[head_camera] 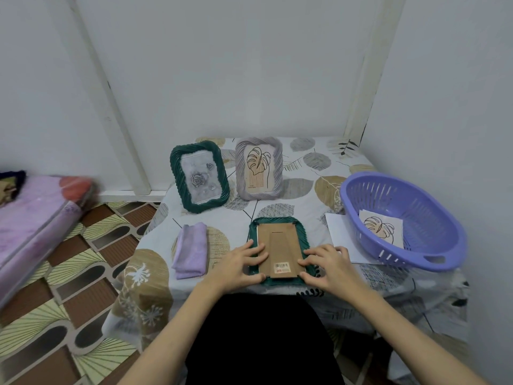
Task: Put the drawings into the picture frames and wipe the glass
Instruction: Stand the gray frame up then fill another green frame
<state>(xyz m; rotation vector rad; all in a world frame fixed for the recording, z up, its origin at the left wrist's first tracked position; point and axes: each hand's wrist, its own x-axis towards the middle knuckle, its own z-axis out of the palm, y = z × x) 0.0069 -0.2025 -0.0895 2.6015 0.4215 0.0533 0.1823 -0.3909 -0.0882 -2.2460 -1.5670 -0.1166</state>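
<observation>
A small table (347,295) under a leaf-print cloth sits in a corner between pale walls, its right edge tight against the wall and its left edge open to a patterned floor (69,273). A green frame (301,232) lies face down at the near edge, its brown backing board (279,245) up. The left hand (238,266) rests on the frame's left side, fingers spread and lightly bent onto the board, thumb at the lower left corner. The right hand (326,266) covers the lower right corner, fingers curled loosely over the rim; how firmly it grips is unclear. A barcode sticker (281,267) sits on the board, its print too small to read.

Behind, a second green frame (200,176) with a rose drawing and a grey frame (259,168) with a leaf drawing stand upright side by side. A folded lilac cloth (191,250) lies left of the hands, with bare table around it. At the right, a purple basket (402,220) holds a leaf drawing (381,227) and sits partly on a white sheet (340,232). A pink mattress (36,218) is cut off at the left edge.
</observation>
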